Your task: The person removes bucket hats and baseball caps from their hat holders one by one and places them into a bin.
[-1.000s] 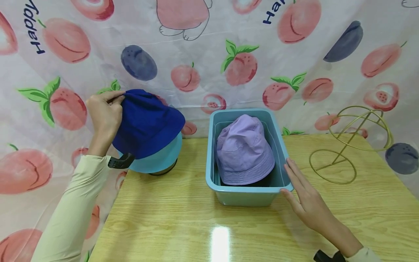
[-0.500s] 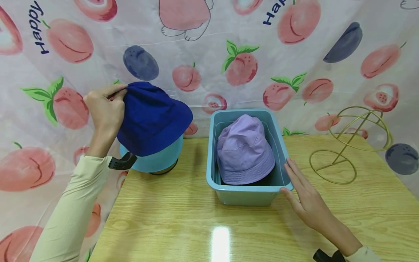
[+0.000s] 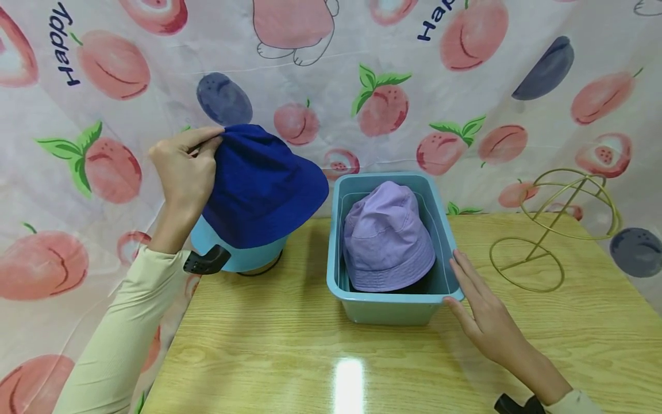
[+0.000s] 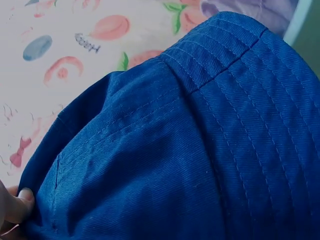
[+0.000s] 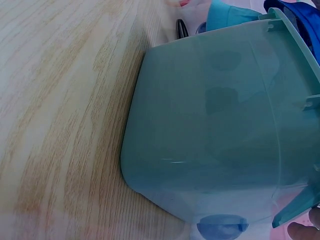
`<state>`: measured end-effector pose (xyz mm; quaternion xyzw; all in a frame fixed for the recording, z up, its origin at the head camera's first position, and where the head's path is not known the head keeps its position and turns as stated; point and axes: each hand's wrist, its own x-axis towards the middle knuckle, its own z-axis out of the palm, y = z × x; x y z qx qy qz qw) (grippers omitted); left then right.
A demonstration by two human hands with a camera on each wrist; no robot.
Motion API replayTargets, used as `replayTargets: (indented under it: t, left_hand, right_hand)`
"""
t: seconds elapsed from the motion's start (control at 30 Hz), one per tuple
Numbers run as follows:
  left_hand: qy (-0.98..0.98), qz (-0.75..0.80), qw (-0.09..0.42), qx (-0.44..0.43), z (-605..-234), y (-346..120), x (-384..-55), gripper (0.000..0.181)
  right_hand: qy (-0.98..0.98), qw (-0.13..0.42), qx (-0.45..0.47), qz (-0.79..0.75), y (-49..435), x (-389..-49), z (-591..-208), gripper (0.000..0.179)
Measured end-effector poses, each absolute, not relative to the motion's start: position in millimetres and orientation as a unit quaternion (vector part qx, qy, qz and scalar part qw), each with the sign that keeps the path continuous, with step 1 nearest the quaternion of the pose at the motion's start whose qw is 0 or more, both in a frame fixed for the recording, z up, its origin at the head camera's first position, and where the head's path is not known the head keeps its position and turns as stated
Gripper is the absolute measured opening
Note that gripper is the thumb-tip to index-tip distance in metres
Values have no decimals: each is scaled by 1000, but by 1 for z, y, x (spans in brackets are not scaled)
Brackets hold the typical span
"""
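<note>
My left hand (image 3: 188, 167) pinches the crown top of a dark blue bucket hat (image 3: 269, 190), which hangs tilted in the air, brim toward the right. In the left wrist view the blue hat (image 4: 140, 160) shows its stitched brim, with my thumb at the crown's edge. Below it, partly covered, a light blue hat (image 3: 238, 259) sits at the table's left back. My right hand (image 3: 488, 322) rests straight fingers on the right rim of a blue-grey plastic bin (image 3: 393, 298), thumb by the front corner. A lilac bucket hat (image 3: 388, 241) lies inside the bin.
A gold wire stand (image 3: 543, 291) with two rings stands at the right on the wooden table (image 3: 269, 345). A fruit-printed cloth (image 3: 320, 75) hangs behind the table and down its left side. Dark camera mounts (image 3: 207, 260) sit on both wrists.
My left hand has lifted the blue hat a little and carried it rightward, off the light blue hat toward the bin. The right hand and the bin have stayed in place.
</note>
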<state>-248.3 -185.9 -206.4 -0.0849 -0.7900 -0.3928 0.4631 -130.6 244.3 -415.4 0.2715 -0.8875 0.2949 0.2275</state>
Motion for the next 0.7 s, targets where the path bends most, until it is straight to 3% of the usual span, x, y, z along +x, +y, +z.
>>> replayTargets:
  t: [0.3,0.7]
  left_hand:
    - [-779,-441,435,-97,-196,-164,-240,9]
    - [-742,-476,432,-189,-192,-131,-235,9]
  right_hand:
    - [-889,226,269,293,244,-130,-415,63]
    - [-889,231,268,289,243,-130,-415,62]
